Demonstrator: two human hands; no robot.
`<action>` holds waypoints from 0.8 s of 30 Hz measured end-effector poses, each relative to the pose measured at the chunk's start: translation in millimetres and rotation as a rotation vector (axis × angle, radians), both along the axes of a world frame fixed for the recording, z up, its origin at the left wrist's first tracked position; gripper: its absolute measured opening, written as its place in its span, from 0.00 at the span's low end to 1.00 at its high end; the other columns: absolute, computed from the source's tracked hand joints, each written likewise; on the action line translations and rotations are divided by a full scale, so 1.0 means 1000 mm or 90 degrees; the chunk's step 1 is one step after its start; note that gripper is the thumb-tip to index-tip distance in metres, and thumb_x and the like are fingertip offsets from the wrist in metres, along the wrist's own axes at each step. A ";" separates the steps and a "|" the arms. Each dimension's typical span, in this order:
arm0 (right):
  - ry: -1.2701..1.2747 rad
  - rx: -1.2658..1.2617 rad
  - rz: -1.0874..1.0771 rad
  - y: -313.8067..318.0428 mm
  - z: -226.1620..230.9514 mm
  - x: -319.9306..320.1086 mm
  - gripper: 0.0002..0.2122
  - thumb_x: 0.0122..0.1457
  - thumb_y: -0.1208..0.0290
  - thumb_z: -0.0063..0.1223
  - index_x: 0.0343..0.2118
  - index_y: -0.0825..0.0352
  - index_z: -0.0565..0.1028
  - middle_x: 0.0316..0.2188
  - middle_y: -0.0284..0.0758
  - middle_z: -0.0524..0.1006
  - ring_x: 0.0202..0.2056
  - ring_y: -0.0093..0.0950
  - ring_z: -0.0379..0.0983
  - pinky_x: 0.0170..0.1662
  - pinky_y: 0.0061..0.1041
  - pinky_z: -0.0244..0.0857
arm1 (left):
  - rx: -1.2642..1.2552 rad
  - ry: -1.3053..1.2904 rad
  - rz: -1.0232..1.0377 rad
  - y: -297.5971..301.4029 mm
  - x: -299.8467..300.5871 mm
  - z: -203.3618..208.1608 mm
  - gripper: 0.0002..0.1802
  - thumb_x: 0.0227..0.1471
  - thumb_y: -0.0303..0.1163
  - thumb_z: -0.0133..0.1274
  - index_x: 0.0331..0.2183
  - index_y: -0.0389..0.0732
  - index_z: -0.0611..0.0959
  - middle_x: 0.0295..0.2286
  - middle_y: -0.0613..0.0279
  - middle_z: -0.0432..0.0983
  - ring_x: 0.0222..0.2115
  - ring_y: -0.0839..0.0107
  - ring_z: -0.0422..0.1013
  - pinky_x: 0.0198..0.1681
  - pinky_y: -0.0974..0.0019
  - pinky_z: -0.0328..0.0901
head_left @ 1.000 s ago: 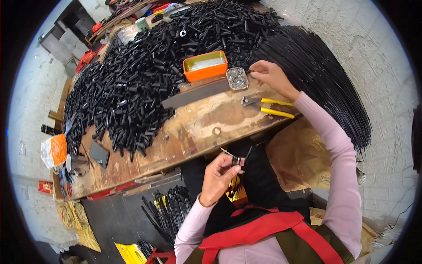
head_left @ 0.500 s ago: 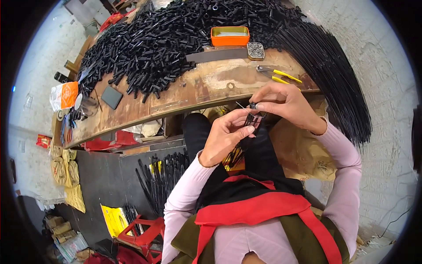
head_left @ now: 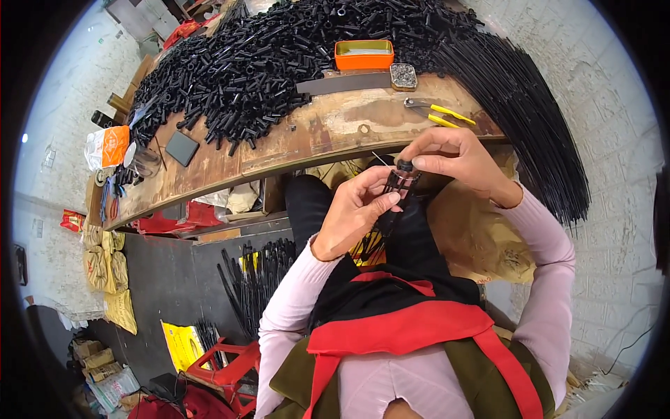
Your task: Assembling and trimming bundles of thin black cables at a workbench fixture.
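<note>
Above my lap, my left hand [head_left: 356, 213] is closed around the upper end of a bundle of thin black rods [head_left: 401, 187], which resemble umbrella ribs and hang down between my thighs. My right hand [head_left: 450, 159] pinches a small black cylindrical piece [head_left: 404, 166] with thumb and fingertips, right at the top of the bundle. A thin pale wire [head_left: 380, 159] sticks out up and left beside my left fingers. Whether the piece sits in the bundle or merely touches it, I cannot tell.
Across the wooden bench [head_left: 328, 122] lie a heap of short black tubes [head_left: 237, 84], yellow-handled pincers [head_left: 447, 115], an orange tin [head_left: 364, 56], a small box of metal bits [head_left: 403, 77] and long black rods [head_left: 530, 119]. A red stool [head_left: 223, 366] stands at lower left.
The black cylindrical piece shows more plainly above the bundle, and the bundle stands slightly more upright. Both hands keep nearly the same place and hold; the whole view has shifted a little.
</note>
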State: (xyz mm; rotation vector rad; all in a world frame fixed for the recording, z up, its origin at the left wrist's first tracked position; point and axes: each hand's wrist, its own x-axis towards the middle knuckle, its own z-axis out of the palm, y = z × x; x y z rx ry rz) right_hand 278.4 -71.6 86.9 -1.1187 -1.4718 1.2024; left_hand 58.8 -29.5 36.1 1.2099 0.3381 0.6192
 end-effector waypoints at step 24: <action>-0.099 0.143 -0.013 -0.008 -0.005 -0.005 0.06 0.52 0.84 0.59 0.34 0.73 0.77 0.36 0.37 0.76 0.37 0.22 0.72 0.41 0.19 0.66 | 0.012 -0.007 0.055 -0.008 0.007 0.000 0.11 0.58 0.19 0.49 0.44 0.35 0.75 0.34 0.68 0.74 0.36 0.81 0.68 0.38 0.75 0.65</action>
